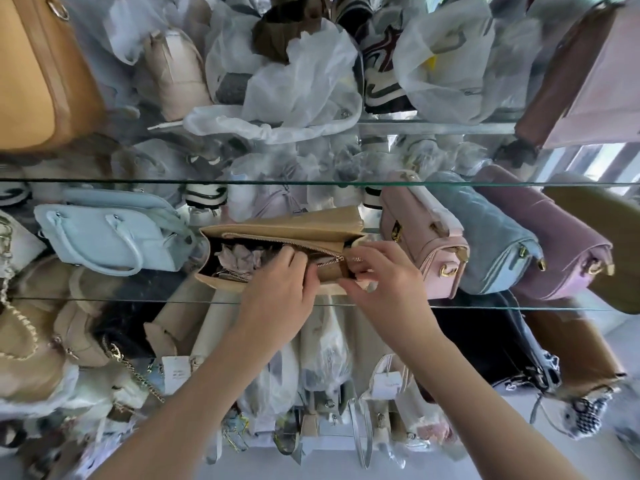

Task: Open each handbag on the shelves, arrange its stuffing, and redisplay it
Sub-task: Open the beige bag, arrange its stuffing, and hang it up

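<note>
Lying on a glass shelf (pixel 519 308) between a pale blue handbag (pixel 110 233) and a pink handbag (pixel 426 237), a tan handbag (pixel 294 220) shows its top opening to the camera. Its zip (pixel 329 263) is undone along most of its length, and crumpled pale stuffing paper (pixel 239 258) sits in the dark interior. The left hand (pixel 277 285) has its grip closed on the near edge of the opening, fingers curled over it, while the right hand (pixel 384 275) pinches the zip at the bag's right end between thumb and fingertips.
</note>
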